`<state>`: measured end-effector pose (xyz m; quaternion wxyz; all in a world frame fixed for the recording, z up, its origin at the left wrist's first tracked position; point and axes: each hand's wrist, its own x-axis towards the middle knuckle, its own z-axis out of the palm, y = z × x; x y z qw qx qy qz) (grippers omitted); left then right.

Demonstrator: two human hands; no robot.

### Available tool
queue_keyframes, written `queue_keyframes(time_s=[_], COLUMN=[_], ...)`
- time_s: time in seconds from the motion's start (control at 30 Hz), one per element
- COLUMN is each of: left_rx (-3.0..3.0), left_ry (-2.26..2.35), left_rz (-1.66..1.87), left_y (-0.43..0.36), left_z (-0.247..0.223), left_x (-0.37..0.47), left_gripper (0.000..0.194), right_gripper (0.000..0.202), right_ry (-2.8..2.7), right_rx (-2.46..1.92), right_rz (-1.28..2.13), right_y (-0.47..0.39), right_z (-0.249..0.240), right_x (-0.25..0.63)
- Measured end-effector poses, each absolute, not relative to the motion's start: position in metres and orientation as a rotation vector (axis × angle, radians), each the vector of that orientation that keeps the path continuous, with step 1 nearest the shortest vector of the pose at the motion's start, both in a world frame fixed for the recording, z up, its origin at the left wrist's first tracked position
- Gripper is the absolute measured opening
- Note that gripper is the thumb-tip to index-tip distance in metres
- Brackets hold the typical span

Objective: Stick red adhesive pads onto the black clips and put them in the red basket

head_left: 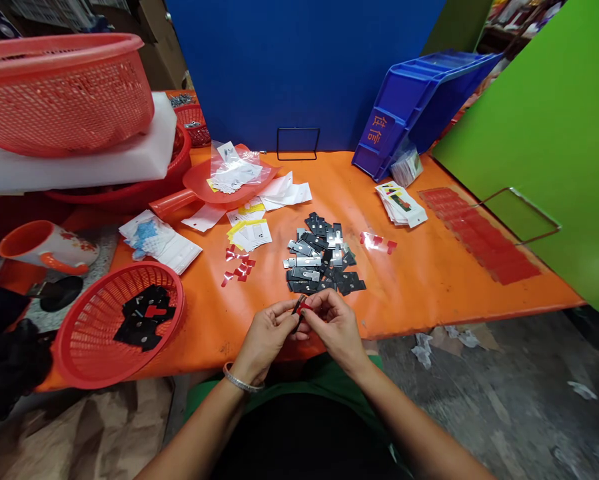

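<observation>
A small, flat black piece [296,307] is pinched by the left hand [266,333], and a small glossy red piece [304,307] against it by the right hand [336,328], seemingly for steadiness, just before a black-and-silver heap of flat pieces [309,262]. Similar pieces are contained, probably for separation, in a round red plastic basket [180,298].

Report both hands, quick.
Left hand: closed, pinching a small black piece.
Right hand: closed, fingers on the red bit at that piece.
</observation>
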<state>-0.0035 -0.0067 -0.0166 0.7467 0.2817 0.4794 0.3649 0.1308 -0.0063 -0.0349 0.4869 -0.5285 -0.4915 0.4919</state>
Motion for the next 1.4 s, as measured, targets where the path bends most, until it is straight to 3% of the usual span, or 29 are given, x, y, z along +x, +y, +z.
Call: queue_keyframes(time_s=[0.23, 0.47, 1.4], left_rx=[0.608, 0.661, 0.752], left_ry=[1.124, 1.119, 1.131], left_rz=[0.895, 0.970, 0.936], left_y=[-0.009, -0.011, -0.015], left_z=[-0.021, -0.018, -0.012], left_x=[0.001, 0.004, 0.006], left_gripper=[0.047, 0.041, 0.039], right_gripper=[0.010, 0.003, 0.024], right_ry=[-1.294, -1.505, -1.018], right_rx=[-1.264, -1.335, -1.351], right_rz=[1.136, 0.647, 1.331], right_y=[-0.012, -0.016, 0.001], right_z=[-0.034, -0.026, -0.013], right_x=[0.129, 0.128, 0.131])
